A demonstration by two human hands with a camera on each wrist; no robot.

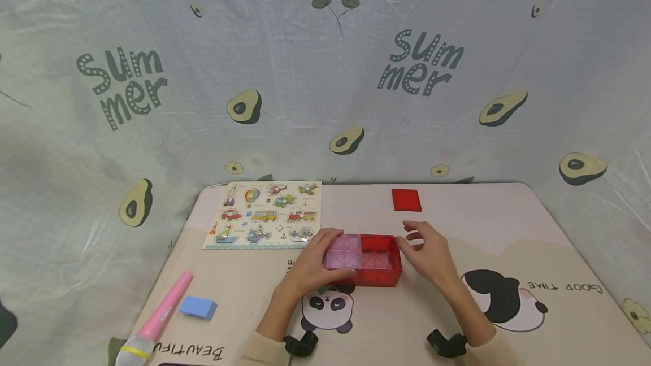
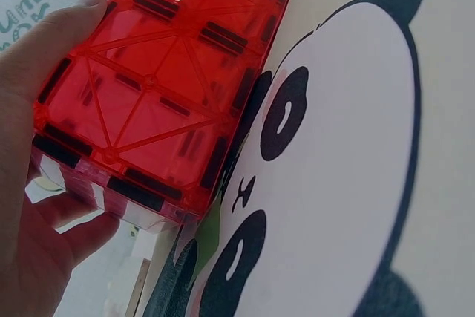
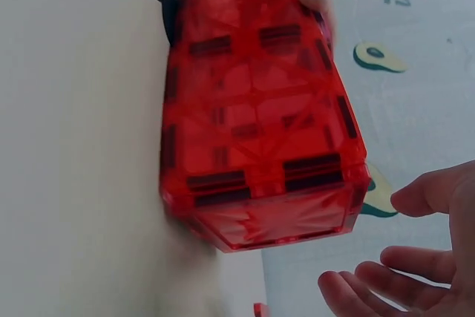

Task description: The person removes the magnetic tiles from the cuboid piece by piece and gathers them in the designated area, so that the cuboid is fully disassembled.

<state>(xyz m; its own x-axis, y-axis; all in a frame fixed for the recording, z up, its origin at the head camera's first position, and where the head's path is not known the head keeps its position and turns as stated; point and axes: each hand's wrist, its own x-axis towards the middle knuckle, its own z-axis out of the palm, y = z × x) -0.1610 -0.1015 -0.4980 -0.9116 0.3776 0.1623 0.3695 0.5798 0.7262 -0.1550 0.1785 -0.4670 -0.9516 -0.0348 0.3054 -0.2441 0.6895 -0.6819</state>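
A two-section box of translucent red magnetic tiles [image 1: 378, 278] stands on the table in the head view. A pale pink tile [image 1: 343, 251] covers its left half, while the right half has no cover on top. My left hand [image 1: 315, 264] grips the box's left end, thumb on the near side and fingers behind; the left wrist view shows the red near wall [image 2: 148, 87] close up. Beside the right end is my right hand [image 1: 429, 253], its fingers loosely bent and holding nothing. A gap separates it from the red end wall [image 3: 278, 217] in the right wrist view.
A loose red tile [image 1: 406, 200] lies near the table's back edge. Behind my left hand is a vehicle puzzle board [image 1: 264, 216]. A pink toy microphone [image 1: 165, 308] and a blue block [image 1: 198, 308] lie at the left. Printed cloth hangs behind the table.
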